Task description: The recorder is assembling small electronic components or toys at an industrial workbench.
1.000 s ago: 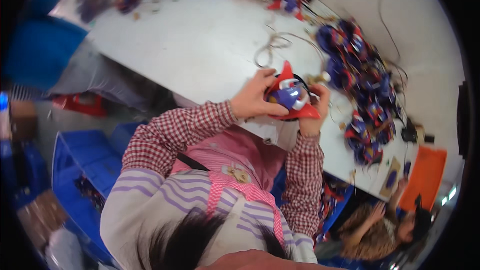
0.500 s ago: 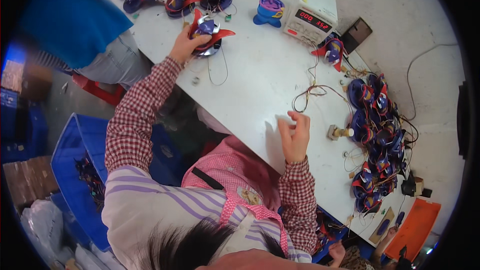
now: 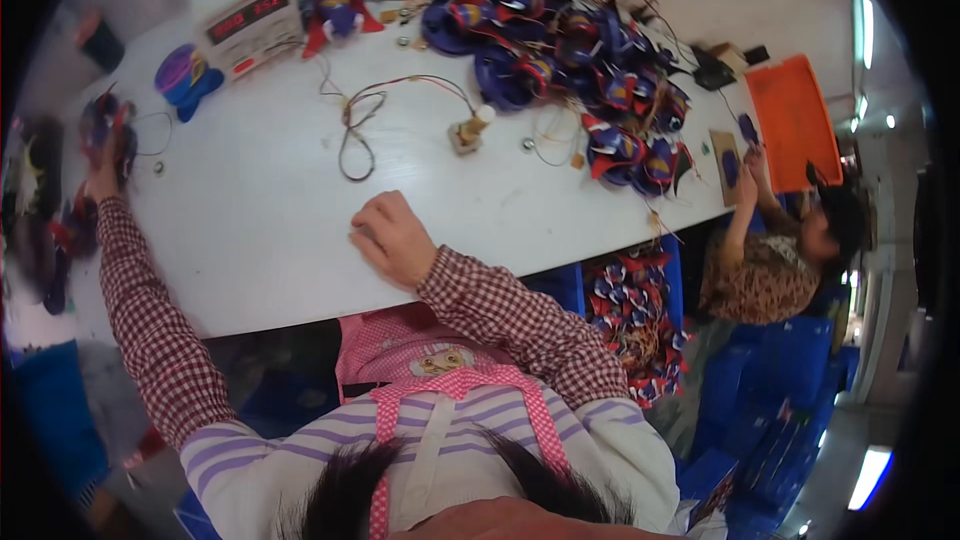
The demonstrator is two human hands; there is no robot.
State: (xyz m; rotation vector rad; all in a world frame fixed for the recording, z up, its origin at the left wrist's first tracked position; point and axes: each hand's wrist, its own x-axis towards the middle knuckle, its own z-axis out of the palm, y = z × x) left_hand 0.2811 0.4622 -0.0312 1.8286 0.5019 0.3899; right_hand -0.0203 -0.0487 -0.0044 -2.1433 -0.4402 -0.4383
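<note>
My left hand [image 3: 103,178] reaches to the far left of the white table [image 3: 260,270], its fingers on a purple and red winged toy part [image 3: 122,132] with a thin wire loop beside it. Blur hides the exact grip. Over the table's near middle, my right hand [image 3: 396,240] is loosely curled, with nothing visible in it. Beyond it lie a dark looped cable [image 3: 358,130] and a small metal block with a pale knob [image 3: 466,132].
A power supply [image 3: 248,25] stands at the back left beside a blue and purple tub [image 3: 182,78]. Several similar toy parts [image 3: 600,55] are heaped at the back right. Below the edge is a blue bin [image 3: 672,285] of parts. A co-worker [image 3: 770,270] sits right, near an orange tray [image 3: 790,120].
The view has swung to the right, bringing the co-worker and the bin of parts into sight. My left hand is now at the far left with the toy part; my right fingers have curled in.
</note>
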